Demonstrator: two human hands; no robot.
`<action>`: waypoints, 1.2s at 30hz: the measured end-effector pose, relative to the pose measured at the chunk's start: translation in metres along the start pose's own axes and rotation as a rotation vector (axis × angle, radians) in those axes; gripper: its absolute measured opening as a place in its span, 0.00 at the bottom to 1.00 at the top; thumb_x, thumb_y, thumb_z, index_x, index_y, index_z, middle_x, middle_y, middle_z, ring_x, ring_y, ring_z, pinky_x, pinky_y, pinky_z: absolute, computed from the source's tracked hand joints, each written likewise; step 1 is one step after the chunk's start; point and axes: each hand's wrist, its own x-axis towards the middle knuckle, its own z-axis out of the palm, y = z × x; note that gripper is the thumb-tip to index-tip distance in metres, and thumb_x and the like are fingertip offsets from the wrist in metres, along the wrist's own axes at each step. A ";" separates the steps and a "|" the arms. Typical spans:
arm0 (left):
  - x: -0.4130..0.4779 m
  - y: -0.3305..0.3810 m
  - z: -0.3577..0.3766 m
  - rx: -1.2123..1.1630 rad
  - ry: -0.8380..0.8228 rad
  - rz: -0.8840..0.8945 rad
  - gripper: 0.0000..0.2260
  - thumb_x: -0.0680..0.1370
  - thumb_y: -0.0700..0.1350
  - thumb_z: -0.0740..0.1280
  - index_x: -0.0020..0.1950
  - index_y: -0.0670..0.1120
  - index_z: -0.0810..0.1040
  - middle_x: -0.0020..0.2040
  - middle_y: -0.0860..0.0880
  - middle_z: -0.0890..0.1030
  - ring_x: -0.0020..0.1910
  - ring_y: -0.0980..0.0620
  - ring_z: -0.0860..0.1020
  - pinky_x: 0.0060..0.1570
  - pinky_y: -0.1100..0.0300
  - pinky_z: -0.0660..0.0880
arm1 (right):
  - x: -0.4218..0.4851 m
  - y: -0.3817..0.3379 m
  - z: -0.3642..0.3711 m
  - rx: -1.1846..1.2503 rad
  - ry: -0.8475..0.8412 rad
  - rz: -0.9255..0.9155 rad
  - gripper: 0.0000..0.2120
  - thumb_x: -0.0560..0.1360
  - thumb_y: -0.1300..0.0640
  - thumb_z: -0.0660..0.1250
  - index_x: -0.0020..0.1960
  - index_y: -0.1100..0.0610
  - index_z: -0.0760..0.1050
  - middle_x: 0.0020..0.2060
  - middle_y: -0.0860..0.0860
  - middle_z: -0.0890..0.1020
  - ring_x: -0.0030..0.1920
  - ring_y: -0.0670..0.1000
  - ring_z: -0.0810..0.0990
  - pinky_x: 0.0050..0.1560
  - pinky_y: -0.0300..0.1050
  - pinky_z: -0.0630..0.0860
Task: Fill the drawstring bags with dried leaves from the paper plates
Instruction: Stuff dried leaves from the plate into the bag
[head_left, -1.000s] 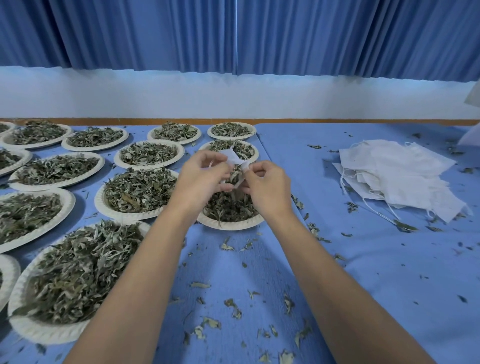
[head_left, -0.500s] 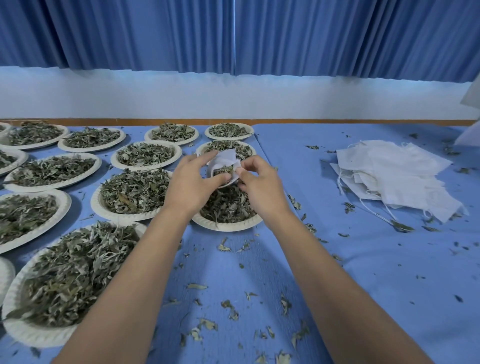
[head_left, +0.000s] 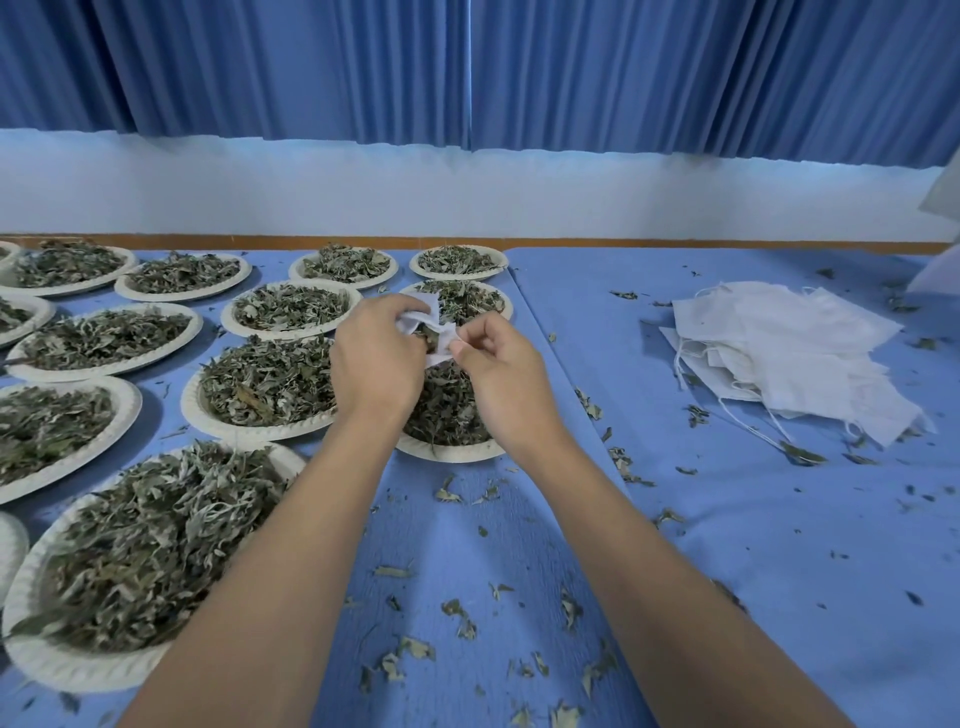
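A small white drawstring bag (head_left: 439, 340) with dried leaves showing in its mouth is held between both hands, above a paper plate (head_left: 452, 451) of dried leaves. My left hand (head_left: 376, 364) grips the bag's left side with curled fingers. My right hand (head_left: 501, 371) pinches the bag's right edge between thumb and fingers. Much of the bag is hidden behind my hands.
Several more paper plates of dried leaves (head_left: 260, 384) cover the left half of the blue table. A pile of empty white drawstring bags (head_left: 795, 353) lies at the right. Loose leaf crumbs (head_left: 457, 618) are scattered over the cloth near me.
The bag has crumpled tighter between my hands. My right hand has shifted its pinch along the bag's rim, and both hands have stayed above the same plate.
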 end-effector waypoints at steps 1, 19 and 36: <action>0.000 0.001 0.000 -0.001 -0.002 0.011 0.17 0.72 0.34 0.65 0.55 0.50 0.82 0.57 0.48 0.81 0.48 0.46 0.79 0.45 0.57 0.74 | -0.001 0.000 0.000 -0.009 0.031 -0.012 0.09 0.78 0.58 0.64 0.39 0.51 0.71 0.31 0.42 0.74 0.30 0.39 0.70 0.32 0.33 0.65; -0.014 -0.007 -0.018 -0.293 -0.239 0.053 0.20 0.79 0.44 0.63 0.70 0.54 0.71 0.67 0.58 0.72 0.62 0.66 0.68 0.57 0.75 0.63 | 0.004 -0.009 0.003 -0.066 0.145 -0.009 0.12 0.79 0.56 0.61 0.58 0.55 0.80 0.45 0.51 0.84 0.47 0.55 0.83 0.53 0.57 0.78; -0.029 -0.003 -0.016 -0.147 0.039 0.271 0.13 0.83 0.47 0.58 0.57 0.46 0.80 0.32 0.52 0.76 0.30 0.52 0.75 0.35 0.59 0.69 | 0.005 -0.012 -0.001 -0.208 0.088 -0.006 0.12 0.73 0.48 0.70 0.54 0.50 0.77 0.48 0.45 0.79 0.52 0.50 0.78 0.50 0.45 0.75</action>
